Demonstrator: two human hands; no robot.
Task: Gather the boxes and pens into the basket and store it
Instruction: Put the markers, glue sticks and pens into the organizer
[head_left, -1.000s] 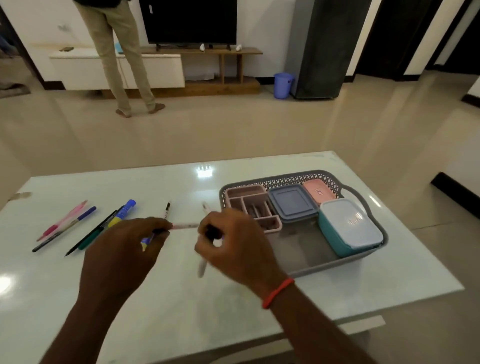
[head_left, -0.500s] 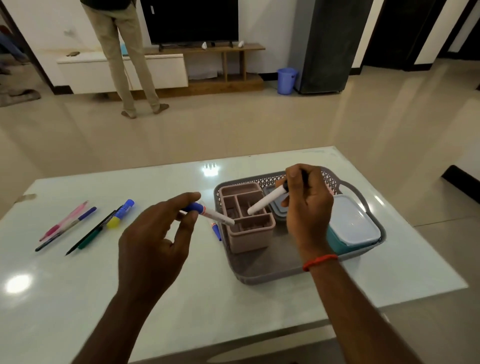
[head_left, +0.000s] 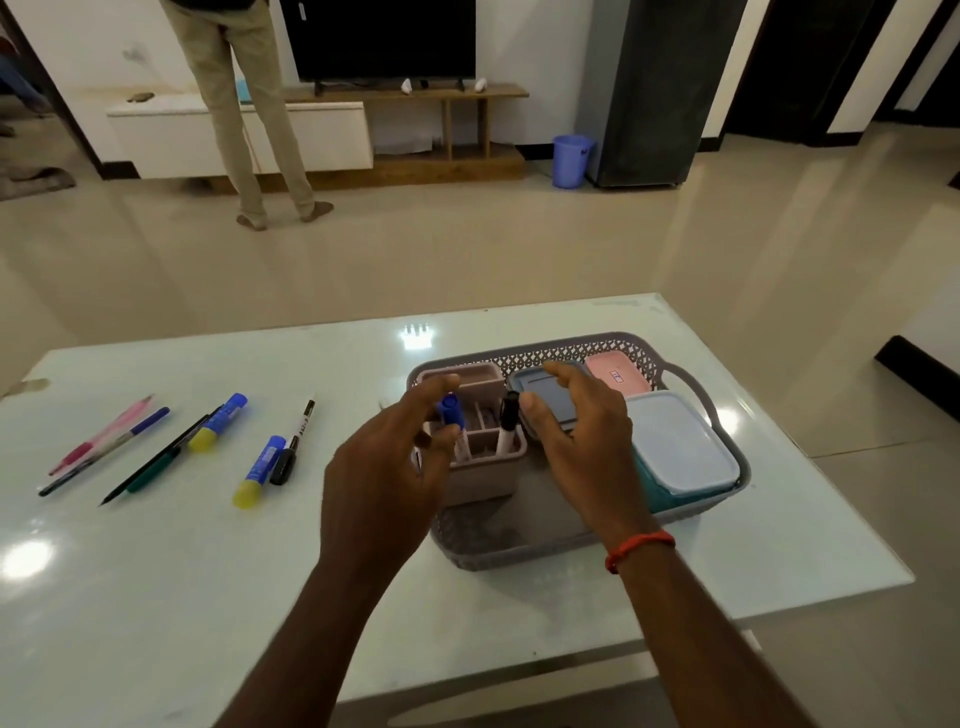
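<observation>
A grey lattice basket (head_left: 519, 558) sits on the white table's right half. Inside it are a pink compartment holder (head_left: 485, 480), a blue-grey lidded box (head_left: 543, 387), a pink box (head_left: 618, 371) and a teal box with a pale lid (head_left: 675, 449). A blue-capped marker (head_left: 451, 410) and a black-capped marker (head_left: 508, 413) stand upright in the holder. My left hand (head_left: 384, 478) hovers by the blue cap with its fingers apart. My right hand (head_left: 587, 441) hovers beside the black cap, fingers spread, holding nothing.
Left on the table lie a pink pen (head_left: 104, 434), a blue pen (head_left: 137, 426), a green pen (head_left: 153, 470), two blue-and-yellow sticks (head_left: 218, 421) (head_left: 258, 470) and a black pen (head_left: 297, 439). A person (head_left: 249, 104) stands by the TV unit; a blue bin (head_left: 571, 161) is beyond.
Both hands carried a marker from the table to the basket and stood it in the pink holder. The fingers have come apart from the markers.
</observation>
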